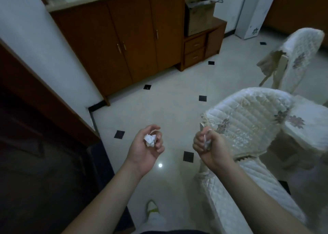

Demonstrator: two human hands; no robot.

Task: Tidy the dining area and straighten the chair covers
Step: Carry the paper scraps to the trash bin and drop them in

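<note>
My left hand (147,148) is cupped, palm up, around a crumpled white paper ball (150,140) over the tiled floor. My right hand (209,145) is closed on a thin white tie string (205,138) at the left edge of a chair's back. That near chair carries a quilted cream chair cover (248,121) with flower prints. A second chair stands farther back on the right, and its cover (300,56) hangs loose, with a flap drooping off its left side.
A brown wooden cabinet (127,43) lines the far wall, with a low drawer unit (197,50) and a cardboard box (200,17) beside it. A dark doorway (35,145) is at the left. The pale floor (159,109) has small black tiles. My foot (152,210) shows below.
</note>
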